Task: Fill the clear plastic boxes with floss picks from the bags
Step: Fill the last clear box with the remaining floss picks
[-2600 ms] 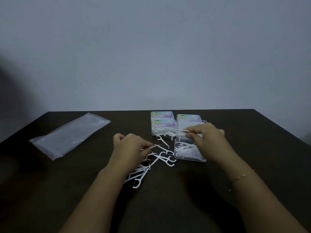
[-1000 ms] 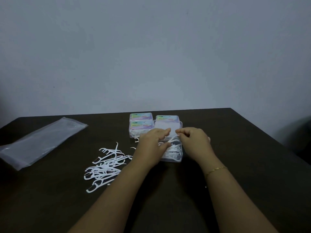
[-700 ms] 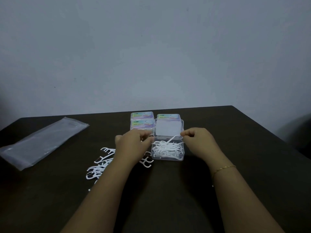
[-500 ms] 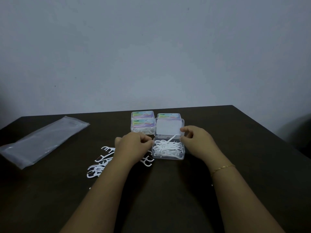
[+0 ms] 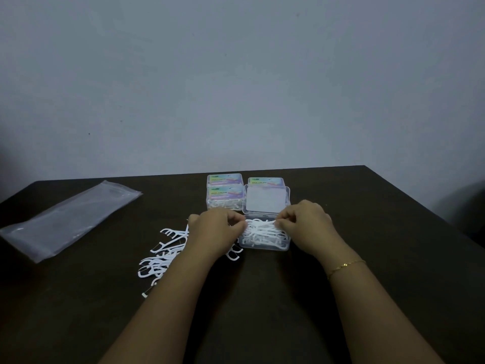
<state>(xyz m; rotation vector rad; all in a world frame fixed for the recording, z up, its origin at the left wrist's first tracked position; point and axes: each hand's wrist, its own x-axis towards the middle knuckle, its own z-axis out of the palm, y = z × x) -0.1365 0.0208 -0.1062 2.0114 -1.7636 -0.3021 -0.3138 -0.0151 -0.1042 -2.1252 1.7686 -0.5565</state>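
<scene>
A dark, matt wooden table [image 5: 367, 258] is seen against a plain pale wall [image 5: 236, 74]. Near its middle an open box [image 5: 265, 241] of clear hard plastic is set, rectangular with rounded corners, its hinged lid [image 5: 266, 199] thrown back flat toward the wall and a white label shown through it. The box is filled with a tangle of thin white floss picks [image 5: 262, 233], each a slim stem ending in a small forked head.

The left hand [image 5: 216, 229] is held at the box's left rim with its fingers curled, and the right hand [image 5: 305, 223] at the right rim, likewise curled; between them one white pick [image 5: 259, 224] seems to be pinched at its two ends over the box, though the fingertips are too small and dim for this to be certain. A thin gold chain bracelet [image 5: 346, 265] is worn on the right wrist.

A loose heap of picks [image 5: 162, 256] is spread on the table just left of the left forearm, partly hidden by it. Behind the open box three closed boxes are placed: two stacked boxes [image 5: 225, 191] with colourful labels at the left, white picks visible through the lower clear wall, and a single closed box [image 5: 266, 181] beside them. Far to the left a long, flat, glossy plastic bag [image 5: 68, 219] is laid slantwise.
</scene>
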